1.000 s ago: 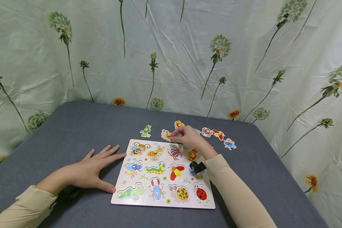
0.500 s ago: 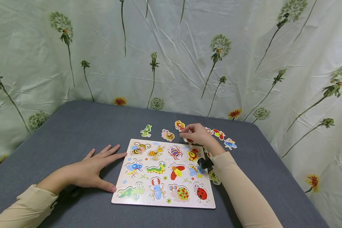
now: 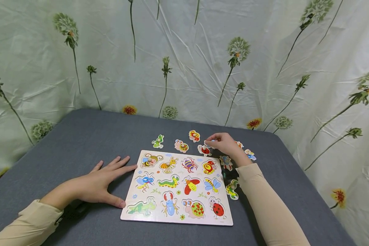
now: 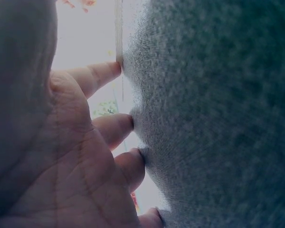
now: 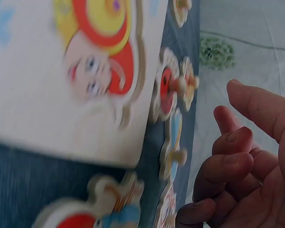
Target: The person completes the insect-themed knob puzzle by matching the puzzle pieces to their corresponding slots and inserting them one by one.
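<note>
A wooden insect puzzle board (image 3: 155, 194) lies on the table; a bee piece (image 3: 149, 160) and a yellow striped insect piece (image 3: 168, 165), both with pegs, sit in its top row. My left hand (image 3: 98, 186) rests with spread fingers on the table, thumb and a fingertip touching the board's left edge. My right hand (image 3: 227, 145) hovers past the board's top right corner, fingers loosely bent and holding nothing, over a pale blue insect piece (image 5: 173, 137) partly hidden in the head view. Just left of it lie a ladybug piece (image 3: 204, 150) and a red-yellow butterfly piece (image 3: 194, 136).
A snail piece (image 3: 181, 146) and a green grasshopper piece (image 3: 158, 141) lie behind the board. Beside its right edge are a caterpillar piece (image 3: 232, 189) and a blue-red beetle piece (image 3: 226, 163). A blue-winged piece (image 3: 250, 154) lies farther right. A flowered cloth (image 3: 184, 68) hangs behind the table.
My right hand has moved right, from beside the snail piece past the ladybug piece to the pale blue piece. The ladybug, caterpillar and beetle pieces came into sight. My left hand stayed put.
</note>
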Demonstrator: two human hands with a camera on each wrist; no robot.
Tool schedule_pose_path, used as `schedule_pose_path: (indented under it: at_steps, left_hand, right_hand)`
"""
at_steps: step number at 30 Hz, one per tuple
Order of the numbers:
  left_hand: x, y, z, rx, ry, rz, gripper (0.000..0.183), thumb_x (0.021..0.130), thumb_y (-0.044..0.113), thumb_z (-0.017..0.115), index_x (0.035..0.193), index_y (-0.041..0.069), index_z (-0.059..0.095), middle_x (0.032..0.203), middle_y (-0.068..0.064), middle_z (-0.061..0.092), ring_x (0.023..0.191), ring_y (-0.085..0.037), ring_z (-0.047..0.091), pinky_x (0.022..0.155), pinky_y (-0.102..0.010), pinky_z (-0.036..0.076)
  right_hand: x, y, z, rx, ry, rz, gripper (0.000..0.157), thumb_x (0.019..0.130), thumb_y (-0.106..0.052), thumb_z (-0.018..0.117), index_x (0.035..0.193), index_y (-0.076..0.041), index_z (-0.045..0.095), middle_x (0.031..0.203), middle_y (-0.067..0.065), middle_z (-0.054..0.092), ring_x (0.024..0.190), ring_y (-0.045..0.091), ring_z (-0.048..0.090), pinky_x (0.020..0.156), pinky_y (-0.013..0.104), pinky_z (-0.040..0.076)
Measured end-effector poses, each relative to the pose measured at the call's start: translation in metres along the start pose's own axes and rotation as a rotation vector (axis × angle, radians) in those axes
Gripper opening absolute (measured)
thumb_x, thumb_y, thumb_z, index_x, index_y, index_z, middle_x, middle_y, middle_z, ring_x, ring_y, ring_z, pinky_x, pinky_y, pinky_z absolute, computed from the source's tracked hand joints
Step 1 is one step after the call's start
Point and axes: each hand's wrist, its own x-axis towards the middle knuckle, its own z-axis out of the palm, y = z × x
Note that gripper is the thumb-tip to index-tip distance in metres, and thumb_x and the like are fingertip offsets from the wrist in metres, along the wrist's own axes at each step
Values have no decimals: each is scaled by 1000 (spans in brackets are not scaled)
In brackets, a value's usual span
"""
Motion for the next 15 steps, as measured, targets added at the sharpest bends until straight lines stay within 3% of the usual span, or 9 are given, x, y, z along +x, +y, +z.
schedule_pose_path:
  at_steps: [9,15]
  left_hand:
    - [-1,0,-1,-8,3,8,116,74,75,86,169,32,36,180,-21,14,164,-57,5,114,-90,-3]
    - [-1,-1,0,-6,7,19,114,75,72,87,169,31,36,180,-21,14,164,-58,5,114,-90,-3]
  right_hand:
    - [-1,16,-14,-23,39,24,33,103,-31,73,121,-4,76,101,9,64,87,23,51,76,34,43]
    - [-2,18,-22,-6,56,52,36,105,-30,70,127,-1,74,101,10,65,88,23,53,76,34,45]
